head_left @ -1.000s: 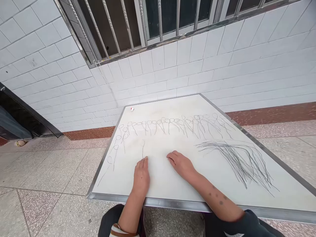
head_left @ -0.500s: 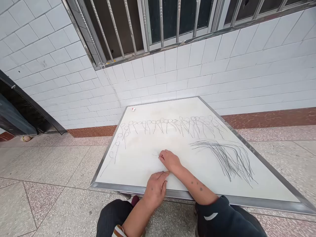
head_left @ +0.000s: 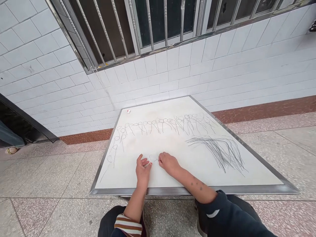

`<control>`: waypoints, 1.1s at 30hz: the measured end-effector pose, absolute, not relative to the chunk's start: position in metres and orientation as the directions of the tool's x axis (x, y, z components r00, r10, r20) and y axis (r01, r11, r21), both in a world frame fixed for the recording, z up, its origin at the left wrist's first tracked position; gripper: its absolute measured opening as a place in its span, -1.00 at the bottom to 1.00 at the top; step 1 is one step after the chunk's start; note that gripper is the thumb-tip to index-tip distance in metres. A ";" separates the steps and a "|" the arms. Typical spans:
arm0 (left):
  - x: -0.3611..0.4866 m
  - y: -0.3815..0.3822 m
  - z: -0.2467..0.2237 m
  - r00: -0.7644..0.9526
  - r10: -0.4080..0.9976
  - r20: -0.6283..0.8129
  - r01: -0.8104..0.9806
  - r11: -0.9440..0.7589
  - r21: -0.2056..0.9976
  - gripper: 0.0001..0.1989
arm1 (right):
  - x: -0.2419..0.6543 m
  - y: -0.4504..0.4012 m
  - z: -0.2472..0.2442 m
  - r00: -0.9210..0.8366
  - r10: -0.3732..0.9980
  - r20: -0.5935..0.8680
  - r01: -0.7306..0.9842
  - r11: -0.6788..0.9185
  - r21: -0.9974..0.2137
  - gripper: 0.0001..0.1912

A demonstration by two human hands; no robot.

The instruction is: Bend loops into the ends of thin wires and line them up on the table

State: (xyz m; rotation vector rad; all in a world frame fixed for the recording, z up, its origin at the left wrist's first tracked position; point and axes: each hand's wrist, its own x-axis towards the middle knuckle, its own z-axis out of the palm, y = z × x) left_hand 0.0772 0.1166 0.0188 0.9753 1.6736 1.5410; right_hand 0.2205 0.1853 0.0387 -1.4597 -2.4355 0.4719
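My left hand [head_left: 143,170] is over the near part of the white table [head_left: 170,174], fingers apart, holding nothing. To its right, my right hand [head_left: 169,163] is closed in a pinch on the end of a thin dark strand [head_left: 153,159], which curves between the two hands. Many strands looped at one end [head_left: 161,121] stand in a row across the far part of the tabletop. A loose bundle of long dark strands [head_left: 219,151] lies to the right of my right hand.
A small red and white item [head_left: 128,112] sits at the table's far left corner. Behind the table is a white tiled wall [head_left: 148,74] with a barred window [head_left: 158,23]. A round object [head_left: 11,150] lies on the floor at far left.
My left hand has moved up and left, away from my right wrist, and its fingers have spread. More of the thin strand shows between my hands. The view has shifted slightly.
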 end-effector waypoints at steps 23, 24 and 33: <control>0.084 0.171 0.052 -0.155 0.980 -0.123 -0.138 0.102 0.985 -0.51 | 0.227 0.199 0.024 -0.342 0.910 0.235 0.535 0.394 -0.747 -0.69; 0.083 0.169 0.054 -0.167 0.980 -0.109 -0.151 0.084 0.985 -0.52 | 0.225 0.198 0.027 -0.352 0.911 0.213 0.507 0.377 -0.775 -0.66; 0.068 0.158 0.096 -0.247 0.968 -0.045 -0.179 0.000 0.984 -0.53 | 0.213 0.203 0.078 -0.509 0.851 0.130 0.311 0.322 -0.894 -0.69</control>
